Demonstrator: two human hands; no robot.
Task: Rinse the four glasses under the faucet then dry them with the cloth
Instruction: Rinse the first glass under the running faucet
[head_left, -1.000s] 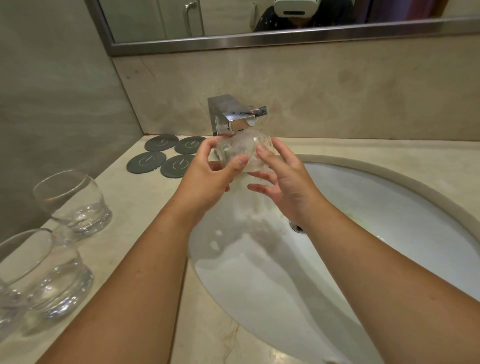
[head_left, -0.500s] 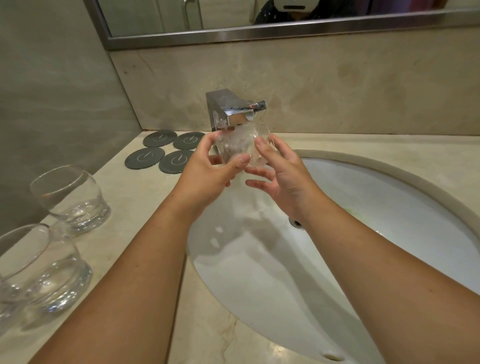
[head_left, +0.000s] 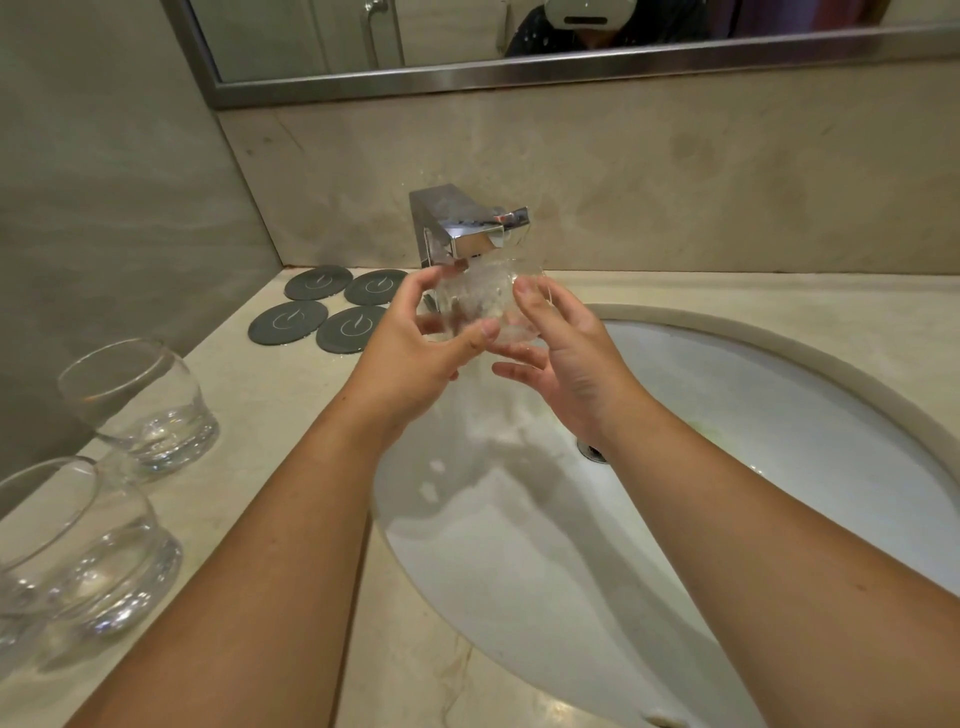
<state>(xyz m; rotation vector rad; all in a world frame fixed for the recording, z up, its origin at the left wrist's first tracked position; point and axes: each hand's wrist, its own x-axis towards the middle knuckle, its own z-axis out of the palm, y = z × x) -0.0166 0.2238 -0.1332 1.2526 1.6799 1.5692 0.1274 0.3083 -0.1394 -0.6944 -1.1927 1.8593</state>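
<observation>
A clear round glass (head_left: 485, 301) is held right under the chrome faucet (head_left: 467, 228), with water running over it. My left hand (head_left: 415, 348) grips its left side, thumb across the front. My right hand (head_left: 566, 348) holds its right side with thumb on the rim and fingers beneath. Two more clear glasses stand on the counter at the left: one (head_left: 140, 405) further back, one (head_left: 78, 551) at the near left edge. No cloth is in view.
The white oval sink (head_left: 779, 415) lies below the hands, its drain (head_left: 592, 451) partly behind my right wrist. Several dark round coasters (head_left: 332, 306) lie left of the faucet. A grey wall bounds the beige counter (head_left: 270, 405) at the left; a mirror hangs above.
Both hands have lifted the glass slightly, closer under the faucet spout. The glasses on the counter have not moved.
</observation>
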